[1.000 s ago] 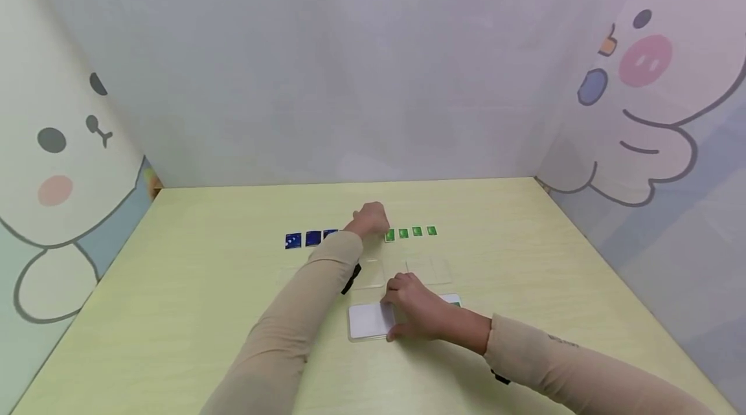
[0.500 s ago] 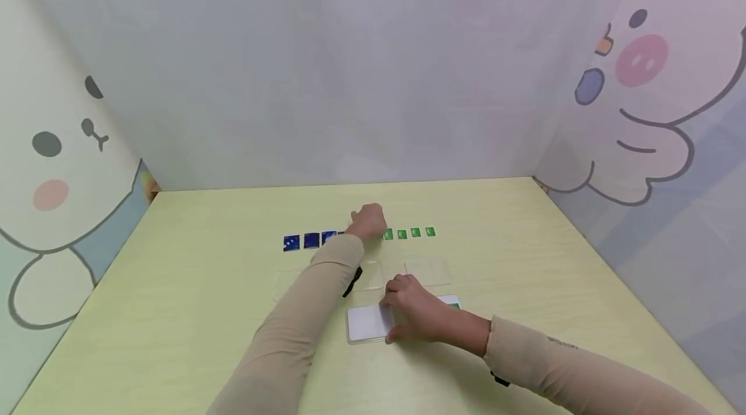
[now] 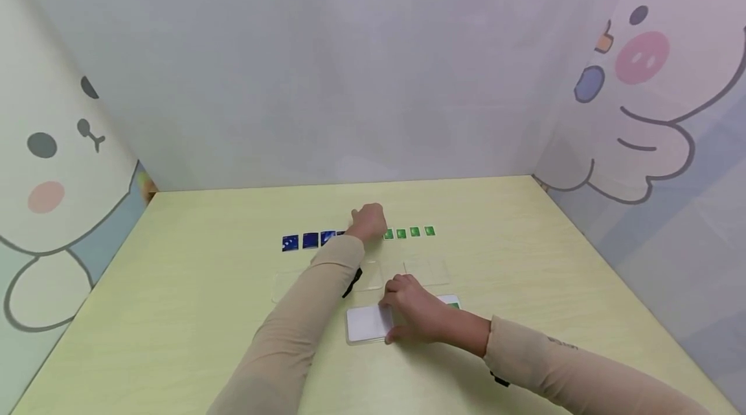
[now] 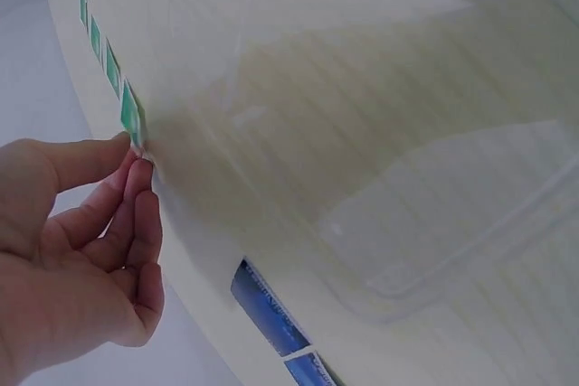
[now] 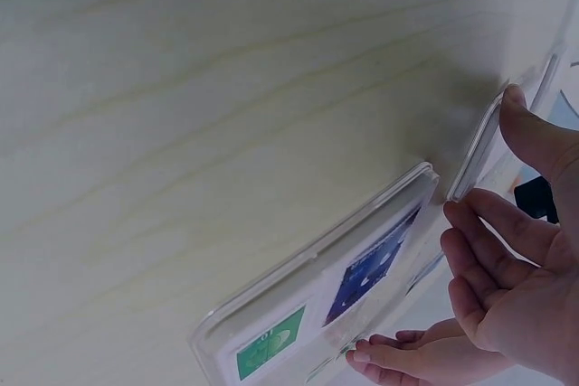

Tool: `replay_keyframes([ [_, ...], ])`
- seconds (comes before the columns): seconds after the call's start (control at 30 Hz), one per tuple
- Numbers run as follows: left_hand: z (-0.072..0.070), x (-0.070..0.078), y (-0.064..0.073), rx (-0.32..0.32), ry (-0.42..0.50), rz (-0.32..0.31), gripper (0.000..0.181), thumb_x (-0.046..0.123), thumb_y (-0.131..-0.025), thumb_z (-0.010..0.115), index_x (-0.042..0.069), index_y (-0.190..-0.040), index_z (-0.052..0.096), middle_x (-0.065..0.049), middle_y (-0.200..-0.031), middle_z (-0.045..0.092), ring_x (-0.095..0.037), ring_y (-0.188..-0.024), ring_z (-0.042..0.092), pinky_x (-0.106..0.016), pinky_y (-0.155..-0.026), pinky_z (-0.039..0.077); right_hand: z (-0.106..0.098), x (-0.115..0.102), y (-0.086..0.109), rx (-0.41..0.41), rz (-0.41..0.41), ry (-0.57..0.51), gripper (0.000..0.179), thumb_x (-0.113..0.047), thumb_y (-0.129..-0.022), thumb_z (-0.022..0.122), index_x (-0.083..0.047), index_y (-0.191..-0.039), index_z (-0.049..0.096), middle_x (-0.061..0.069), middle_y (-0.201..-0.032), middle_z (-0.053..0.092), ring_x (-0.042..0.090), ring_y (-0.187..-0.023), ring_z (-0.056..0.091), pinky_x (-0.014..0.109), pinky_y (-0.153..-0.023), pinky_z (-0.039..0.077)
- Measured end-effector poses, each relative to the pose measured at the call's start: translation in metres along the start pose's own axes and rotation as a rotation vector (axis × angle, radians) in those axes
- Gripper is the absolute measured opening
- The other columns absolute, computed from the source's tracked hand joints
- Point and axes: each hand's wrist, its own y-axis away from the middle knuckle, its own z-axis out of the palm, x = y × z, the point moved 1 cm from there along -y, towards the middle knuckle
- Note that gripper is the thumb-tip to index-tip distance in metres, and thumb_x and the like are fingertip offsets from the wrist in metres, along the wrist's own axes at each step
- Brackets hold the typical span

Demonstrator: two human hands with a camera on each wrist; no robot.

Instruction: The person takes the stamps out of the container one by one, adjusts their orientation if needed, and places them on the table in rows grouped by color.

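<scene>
In the head view my left hand [image 3: 368, 222] reaches to the far row of small cards. The left wrist view shows its thumb and fingertips pinching the near end of a small green card [image 4: 131, 117], which is slightly raised at the end of the green row. My right hand [image 3: 415, 308] grips a clear flat case [image 3: 368, 324] with a white insert, thumb on the near edge and fingers on the far edge. Beside it, in the right wrist view, a second clear case [image 5: 312, 259] holds a blue card [image 5: 373, 264] and a green card [image 5: 271, 343].
Several blue cards [image 3: 290, 243] lie left of the left hand, partly hidden by the forearm. More green cards [image 3: 415, 232] extend to the right. Clear empty-looking plastic pieces [image 3: 428, 270] lie between the cards and the cases on the pale wooden table [image 3: 175, 285].
</scene>
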Motion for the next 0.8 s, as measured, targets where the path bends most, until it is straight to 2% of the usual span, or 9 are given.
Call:
replay_keyframes([
  [0.23,-0.005,-0.001,0.000,0.041,-0.047,-0.006,0.029,0.008,-0.088,0.057,0.013,-0.064,0.042,0.000,-0.067,0.046,-0.019,-0.073,0.047,-0.048,-0.106,0.033,0.000,0.002,-0.004,0.002,0.015,-0.014,0.051,-0.044,-0.066,0.086,-0.009,-0.101,0.072,-0.001,-0.095,0.063,0.010,-0.087,0.049,0.027,-0.083,0.041],
  [0.4,-0.007,-0.001,0.001,0.030,-0.042,0.005,0.029,0.007,-0.087,0.057,0.013,-0.063,0.041,0.001,-0.065,0.041,-0.017,-0.070,0.042,-0.047,-0.106,0.033,0.000,0.008,-0.010,-0.015,0.049,-0.049,0.051,-0.044,-0.064,0.087,-0.010,-0.099,0.073,-0.002,-0.094,0.066,0.010,-0.087,0.052,0.029,-0.083,0.043],
  [0.57,-0.012,0.004,0.001,0.012,-0.062,0.026,0.028,0.010,-0.089,0.056,0.013,-0.065,0.042,0.001,-0.067,0.042,-0.017,-0.070,0.043,-0.050,-0.109,0.031,0.000,0.016,-0.014,-0.005,0.069,-0.088,0.049,-0.042,-0.062,0.089,-0.010,-0.098,0.074,-0.001,-0.094,0.069,0.012,-0.089,0.055,0.034,-0.087,0.044],
  [0.7,-0.018,0.006,0.003,0.022,-0.061,0.021,0.025,0.012,-0.090,0.058,0.011,-0.067,0.047,0.000,-0.069,0.048,-0.018,-0.072,0.046,-0.050,-0.111,0.030,0.000,0.020,-0.016,0.012,0.060,-0.103,0.048,-0.039,-0.062,0.089,-0.010,-0.097,0.074,-0.001,-0.093,0.070,0.013,-0.089,0.056,0.036,-0.087,0.044],
  [0.8,-0.021,0.006,0.006,0.038,-0.057,0.017,0.019,0.014,-0.091,0.059,0.010,-0.072,0.057,-0.001,-0.075,0.058,-0.018,-0.074,0.049,-0.050,-0.112,0.029,0.000,0.021,-0.017,0.013,0.053,-0.103,0.048,-0.038,-0.062,0.089,-0.010,-0.098,0.074,-0.001,-0.093,0.070,0.012,-0.089,0.056,0.036,-0.087,0.044],
])
